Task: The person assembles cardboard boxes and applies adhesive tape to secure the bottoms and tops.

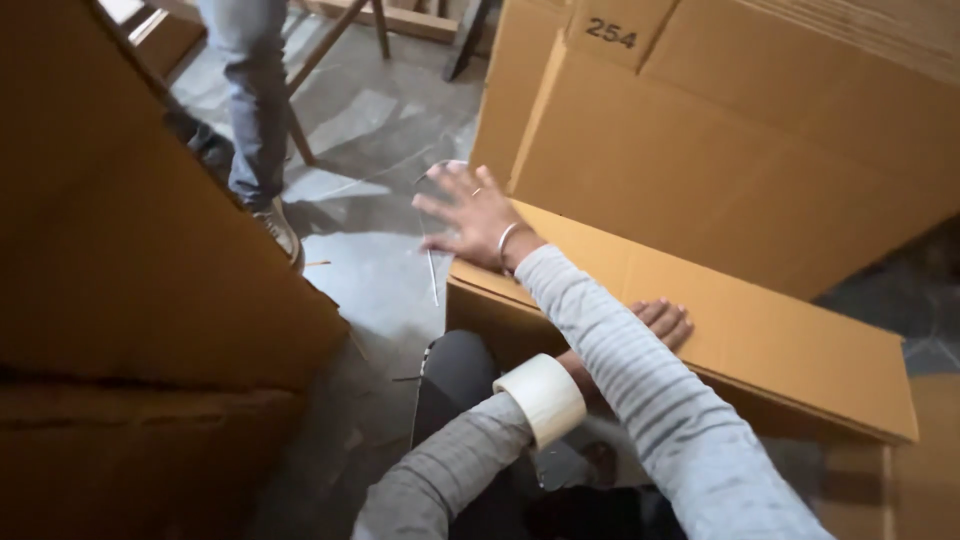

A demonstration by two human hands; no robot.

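Right hand (470, 215): fingers spread, empty, past the flap (700, 310) corner.
Left hand (662, 322): flat on flap, open; tape roll (541, 398) around wrist.
Room: bare floor (380, 270) ahead.
Obstacles: big boxes (740, 140) both sides; another person's leg (255, 110) beyond.

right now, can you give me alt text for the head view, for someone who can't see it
A person in grey sleeves leans over a cardboard box, right hand spread open and reaching past its far corner, left hand flat on its flap, arms crossed. A roll of tape sits around the left forearm like a bracelet. More large boxes surround them, and another person's legs stand on the grey floor.
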